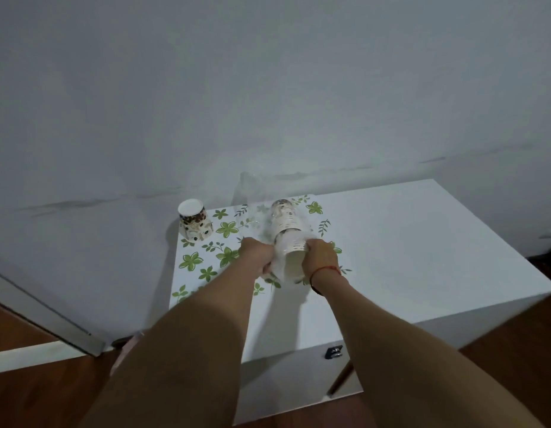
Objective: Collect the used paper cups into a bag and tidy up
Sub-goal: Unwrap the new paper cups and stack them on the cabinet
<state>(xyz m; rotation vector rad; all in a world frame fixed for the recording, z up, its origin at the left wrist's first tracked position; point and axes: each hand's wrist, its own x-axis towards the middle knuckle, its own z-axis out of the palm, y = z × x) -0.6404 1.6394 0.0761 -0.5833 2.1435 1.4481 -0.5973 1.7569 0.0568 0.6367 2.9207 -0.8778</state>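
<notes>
At the centre of the frame a clear plastic bag (268,217) is very hard to make out: only faint, glassy folds show against the wall and over the stack of paper cups (288,233) inside it. How many cups make up the stack cannot be counted; its far end is blurred by the film, and its open white mouth faces the camera. The print on the cups is a brown pattern with no readable writing.

The left hand (257,254) is closed in a fist at the left of the stack's mouth, its fingers pressed together on a bunch of the bag's edge. The right hand (320,257) wraps the right side of the mouth, fingers curled around the rim through the film; the fingertips themselves are hidden behind the cups. A red string (326,269) circles the right wrist.

To the upper left of the hands, well apart from them, a single paper cup (194,223) stands upside down near the back corner of the surface (422,242), its brown dotted print too small to read. It sits on a mat with green leaves and flowers (206,257) covering the left part of the white surface. A small dark metal catch (333,353) shows on the cabinet front at lower right. Brown wooden floor (36,396) fills the lower corners, and a pale wall (268,88) takes up the upper half.
</notes>
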